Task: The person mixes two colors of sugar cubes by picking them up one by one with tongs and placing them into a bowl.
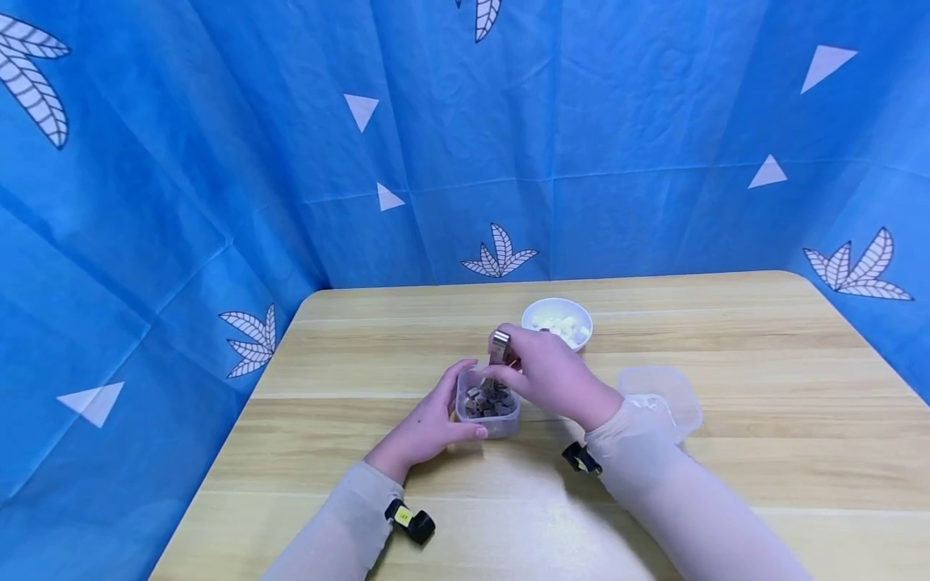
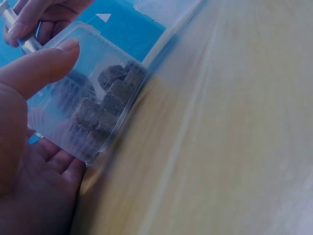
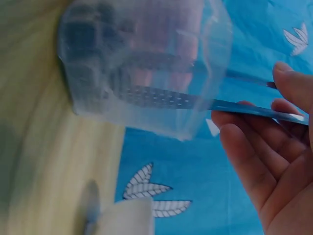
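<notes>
Left hand [image 1: 429, 424] wraps the clear tub [image 1: 488, 410] of dark cubes [image 1: 488, 399], fingers and thumb curled round its wall, the tub sitting mid-worktop [image 1: 726, 452]. Right hand [image 1: 541, 373] is over it, fingers clamped on metal tongs [image 1: 499, 347] with the tips down among the cubes. Behind sits a white bowl [image 1: 557, 321] of pale pieces; the clear lid [image 1: 661, 395] lies by the right wrist

One tub [image 1: 488, 407]; one bowl [image 1: 557, 322]; one lid [image 1: 661, 393].
</notes>
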Action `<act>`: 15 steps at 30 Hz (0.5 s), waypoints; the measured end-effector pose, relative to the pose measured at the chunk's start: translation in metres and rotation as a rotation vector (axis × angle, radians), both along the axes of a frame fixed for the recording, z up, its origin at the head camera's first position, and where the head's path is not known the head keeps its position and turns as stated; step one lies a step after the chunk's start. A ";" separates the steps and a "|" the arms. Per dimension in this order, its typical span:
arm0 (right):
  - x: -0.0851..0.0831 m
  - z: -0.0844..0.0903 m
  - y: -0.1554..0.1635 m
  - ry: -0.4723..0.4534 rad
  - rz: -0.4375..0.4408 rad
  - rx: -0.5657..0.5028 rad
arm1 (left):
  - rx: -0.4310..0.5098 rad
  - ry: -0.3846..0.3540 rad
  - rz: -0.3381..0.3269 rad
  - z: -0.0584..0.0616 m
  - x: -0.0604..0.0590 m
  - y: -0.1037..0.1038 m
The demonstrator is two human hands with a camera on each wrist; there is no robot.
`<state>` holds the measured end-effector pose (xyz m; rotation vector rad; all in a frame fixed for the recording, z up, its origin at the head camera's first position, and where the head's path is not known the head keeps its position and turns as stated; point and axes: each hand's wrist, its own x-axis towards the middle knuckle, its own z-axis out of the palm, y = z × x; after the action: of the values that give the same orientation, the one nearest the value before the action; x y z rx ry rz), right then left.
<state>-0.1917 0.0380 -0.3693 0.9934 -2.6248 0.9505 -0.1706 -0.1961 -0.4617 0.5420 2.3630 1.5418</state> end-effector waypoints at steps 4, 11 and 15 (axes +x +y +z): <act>0.000 -0.002 -0.001 0.040 0.011 -0.016 | -0.007 -0.004 0.009 0.000 0.000 0.000; -0.001 0.001 0.007 -0.013 0.031 -0.096 | -0.009 -0.007 0.007 0.001 0.002 0.001; -0.001 0.012 0.016 -0.071 0.042 -0.166 | 0.001 0.002 -0.003 0.002 0.001 0.001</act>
<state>-0.1928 0.0536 -0.3571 0.9953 -2.5394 1.2120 -0.1692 -0.1950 -0.4599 0.5474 2.3611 1.5423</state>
